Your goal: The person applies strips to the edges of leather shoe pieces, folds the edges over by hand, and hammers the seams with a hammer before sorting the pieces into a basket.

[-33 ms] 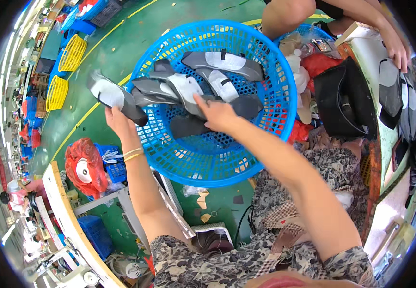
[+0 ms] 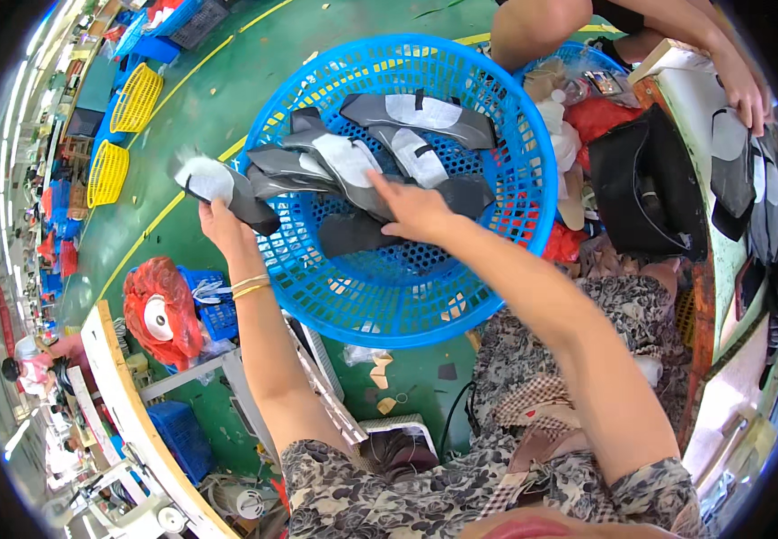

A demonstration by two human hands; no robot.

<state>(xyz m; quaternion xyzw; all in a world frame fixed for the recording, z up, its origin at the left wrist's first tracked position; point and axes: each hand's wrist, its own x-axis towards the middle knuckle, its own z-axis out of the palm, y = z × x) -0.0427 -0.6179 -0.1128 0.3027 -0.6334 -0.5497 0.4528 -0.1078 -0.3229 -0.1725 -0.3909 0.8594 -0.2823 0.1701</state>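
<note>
My left hand (image 2: 225,228) is closed on a shoe upper (image 2: 252,208), dark grey with a pale patch, held up past the left rim of a large blue plastic basket (image 2: 407,337). My right hand (image 2: 420,214) reaches over the basket. Its index finger is stretched out onto a grey shoe upper with a white patch (image 2: 346,160), thumb apart from it; the other fingers are partly hidden. Around it in the basket lie several similar pieces, among them a long shoe upper (image 2: 420,115) at the far side and a dark piece (image 2: 350,235) nearer me.
At right, a person's hand (image 2: 748,108) rests by stacked grey pieces (image 2: 732,166) on a bench, with a black bag-like container (image 2: 645,193) beside it. A red plastic bag (image 2: 164,310) sits lower left. Yellow baskets (image 2: 107,173) stand on the green floor.
The shoe upper in my left hand has tilted slightly, its blurred far end shifting a little. My right hand has moved very slightly right and stays on the same piece.
</note>
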